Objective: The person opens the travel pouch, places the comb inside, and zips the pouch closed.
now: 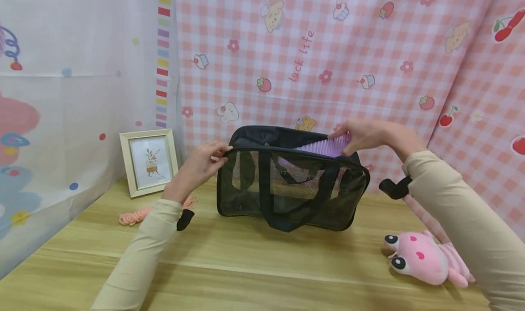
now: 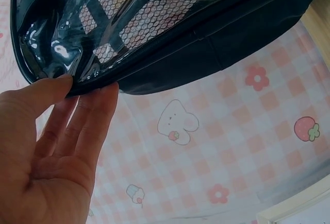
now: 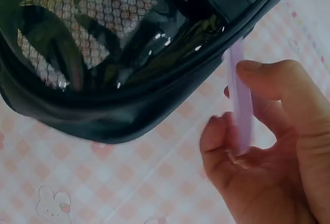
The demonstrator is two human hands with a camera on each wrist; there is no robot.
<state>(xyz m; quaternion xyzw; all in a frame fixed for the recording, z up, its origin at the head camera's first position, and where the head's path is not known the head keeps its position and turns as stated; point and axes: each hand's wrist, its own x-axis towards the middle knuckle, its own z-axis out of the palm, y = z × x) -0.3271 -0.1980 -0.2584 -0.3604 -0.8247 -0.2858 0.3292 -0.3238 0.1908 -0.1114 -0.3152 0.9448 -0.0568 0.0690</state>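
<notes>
A black bag [image 1: 242, 183] with clear and mesh panels stands upright on the table, its top open and its strap handle hanging down the front. My left hand [image 1: 202, 163] pinches the bag's upper left edge between thumb and fingers, as the left wrist view also shows. In my right hand [image 1: 362, 135] is a purple comb [image 1: 324, 147], pinched by one end between thumb and fingers. The comb slants down into the bag's opening with its teeth upward; its lower part is partly hidden behind the front panel. In the right wrist view the comb [image 3: 240, 100] appears edge-on.
A framed plant picture [image 1: 149, 163] leans at the back left of the wooden table [image 1: 229, 265]. Peach yarn [image 1: 133, 216] lies beside the left forearm. Near the right forearm is a pink plush toy [image 1: 426, 258]. Patterned cloth [image 1: 254, 37] hangs behind the bag.
</notes>
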